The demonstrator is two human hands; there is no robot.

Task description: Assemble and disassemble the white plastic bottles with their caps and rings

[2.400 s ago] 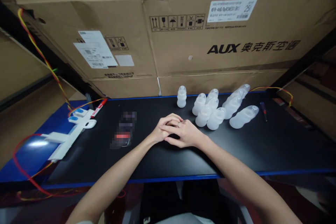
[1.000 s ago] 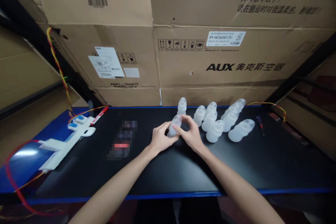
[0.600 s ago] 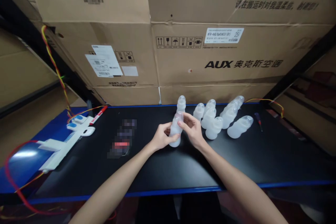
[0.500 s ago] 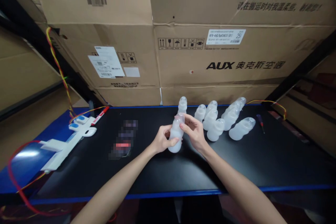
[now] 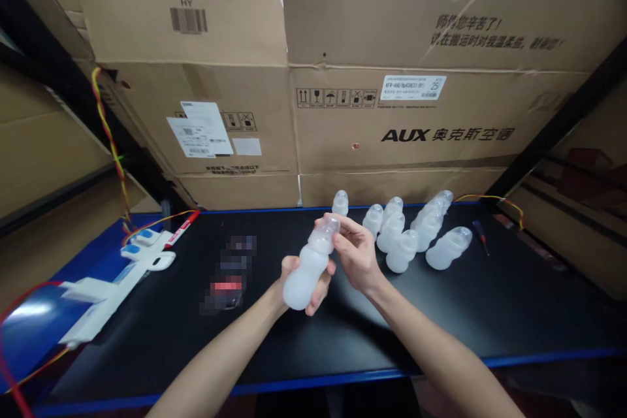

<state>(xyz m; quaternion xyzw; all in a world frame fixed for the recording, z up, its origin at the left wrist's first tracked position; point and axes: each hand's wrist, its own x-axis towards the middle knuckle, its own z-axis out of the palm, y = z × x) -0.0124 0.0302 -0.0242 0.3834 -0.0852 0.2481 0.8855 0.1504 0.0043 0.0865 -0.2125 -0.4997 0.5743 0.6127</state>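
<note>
A milky white baby bottle [image 5: 304, 274] is tilted in front of me, its base toward the lower left. My left hand [image 5: 318, 290] wraps its body from behind and below, with part of the palm hidden by the bottle. At the top end, the fingers of my right hand [image 5: 357, 251] close on the clear cap [image 5: 331, 227]. Behind my hands another capped bottle [image 5: 340, 203] stands near the table's back edge. To the right is a group of several similar bottles [image 5: 402, 253], with one slanting bottle [image 5: 448, 249] at its outer side.
A small screwdriver [image 5: 481, 238] lies right of the bottles. On the left are a white power strip [image 5: 115, 287], a red-and-white marker [image 5: 182, 230] and a pixelated dark object [image 5: 228, 274]. Cardboard boxes [image 5: 337, 176] wall the back of the black tabletop [image 5: 431, 313].
The bottle has gone from nearly upright to tilted, its base swinging left and toward me. My left hand has shifted its hold around the body; my right fingers stay at the cap.
</note>
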